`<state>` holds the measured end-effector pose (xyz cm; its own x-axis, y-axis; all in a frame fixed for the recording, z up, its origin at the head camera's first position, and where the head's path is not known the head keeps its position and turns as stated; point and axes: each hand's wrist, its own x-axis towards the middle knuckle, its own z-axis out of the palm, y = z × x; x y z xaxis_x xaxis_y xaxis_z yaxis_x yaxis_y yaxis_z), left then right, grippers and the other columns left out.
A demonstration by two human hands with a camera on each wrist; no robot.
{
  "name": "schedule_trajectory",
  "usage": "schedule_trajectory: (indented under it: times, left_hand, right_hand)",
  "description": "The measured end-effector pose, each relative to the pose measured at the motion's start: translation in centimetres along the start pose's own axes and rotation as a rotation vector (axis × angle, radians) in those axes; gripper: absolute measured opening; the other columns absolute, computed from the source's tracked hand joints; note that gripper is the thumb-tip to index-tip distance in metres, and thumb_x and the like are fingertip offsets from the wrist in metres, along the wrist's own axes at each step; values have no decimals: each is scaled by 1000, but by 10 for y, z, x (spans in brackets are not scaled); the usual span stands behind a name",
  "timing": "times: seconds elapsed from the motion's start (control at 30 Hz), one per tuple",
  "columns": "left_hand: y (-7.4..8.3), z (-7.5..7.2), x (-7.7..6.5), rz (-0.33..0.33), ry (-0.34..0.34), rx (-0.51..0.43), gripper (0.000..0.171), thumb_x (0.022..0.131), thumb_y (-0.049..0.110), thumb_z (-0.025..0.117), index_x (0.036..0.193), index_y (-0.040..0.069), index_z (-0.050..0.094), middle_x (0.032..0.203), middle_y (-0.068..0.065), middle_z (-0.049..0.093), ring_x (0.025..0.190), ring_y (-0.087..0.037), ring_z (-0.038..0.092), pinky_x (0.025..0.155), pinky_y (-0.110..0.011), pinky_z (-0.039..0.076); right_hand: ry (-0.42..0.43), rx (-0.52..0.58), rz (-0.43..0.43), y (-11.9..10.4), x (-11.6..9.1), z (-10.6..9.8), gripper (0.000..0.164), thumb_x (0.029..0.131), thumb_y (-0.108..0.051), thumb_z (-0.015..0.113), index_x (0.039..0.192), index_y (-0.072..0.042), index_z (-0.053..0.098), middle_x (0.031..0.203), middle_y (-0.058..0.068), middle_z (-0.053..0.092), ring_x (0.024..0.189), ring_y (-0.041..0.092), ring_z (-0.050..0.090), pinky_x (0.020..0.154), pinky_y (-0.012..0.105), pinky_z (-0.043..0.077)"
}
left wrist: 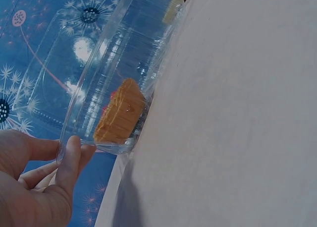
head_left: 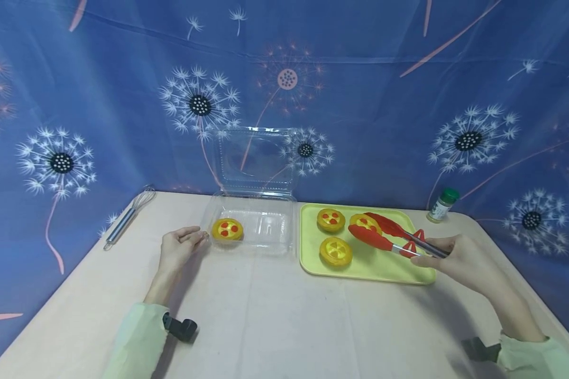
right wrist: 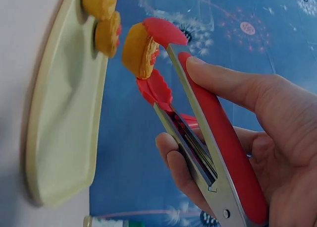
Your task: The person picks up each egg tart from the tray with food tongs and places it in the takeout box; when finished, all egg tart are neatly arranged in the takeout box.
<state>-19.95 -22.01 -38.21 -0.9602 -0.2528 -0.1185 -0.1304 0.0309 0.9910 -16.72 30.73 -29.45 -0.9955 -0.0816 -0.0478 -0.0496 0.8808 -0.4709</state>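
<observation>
A metal wire whisk (head_left: 128, 216) lies on the pale table (head_left: 275, 316) well to the left of the clear plastic clamshell box (head_left: 256, 226), whose lid stands open against the blue dandelion-print backdrop (head_left: 76, 79). The left hand (head_left: 180, 247) rests at the box's left front corner, its thumb and fingers pinching the clear rim (left wrist: 69, 152). Inside the box, at its left end and just beyond those fingers, sits one round yellow tart with red dots (head_left: 227, 229). Just to the right of the box lies a pale green rectangular tray (head_left: 370, 268) carrying two more yellow tarts, one with red dots at the back (head_left: 331, 219) and one plain yellow at the front (head_left: 335, 251). Over the tray, right of the box, the right hand (head_left: 455, 255) grips red-tipped metal tongs (head_left: 393, 237), fingers curled round both arms, and the tongs' tips clamp a third yellow tart with red dots (right wrist: 138, 49), held clear of the tray. A small green-capped spice jar (head_left: 443, 204) stands far right of the box, past the tray.
</observation>
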Motion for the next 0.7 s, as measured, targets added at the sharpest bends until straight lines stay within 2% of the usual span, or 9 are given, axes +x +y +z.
schedule_trajectory:
  times: [0.13, 0.3, 0.5, 0.7]
  left_hand:
    - [-1, 0, 0, 1, 3, -2, 40, 100, 4, 52, 134, -16, 45, 121, -25, 63, 78, 3, 66, 84, -17, 58]
    - [-1, 1, 0, 5, 4, 6, 39, 100, 3, 52, 134, -16, 45, 123, -26, 61, 78, 4, 66, 85, -17, 58]
    - [-2, 1, 0, 3, 3, 17, 40, 100, 4, 52, 134, -15, 46, 124, -26, 60, 80, 3, 67, 86, -18, 57]
    - [-2, 1, -1, -5, 8, 27, 40, 100, 5, 52, 134, -14, 46, 126, -27, 59, 87, -3, 69, 90, -22, 57]
  right_hand:
    - [14, 13, -41, -16, 6, 1, 78, 79, -49, 77, 131, 6, 57, 57, -8, 27, 47, 9, 24, 37, 26, 23]
    - [43, 30, -102, -34, 15, 6, 75, 78, -47, 79, 127, 7, 61, 55, -7, 23, 45, 9, 22, 36, 25, 20]
    - [50, 47, -140, -58, 25, 15, 74, 76, -48, 80, 127, 2, 62, 55, -7, 17, 44, 10, 16, 36, 23, 15]
    - [13, 67, -142, -83, 36, 24, 74, 76, -49, 80, 127, 1, 63, 52, -7, 18, 43, 12, 16, 37, 23, 15]
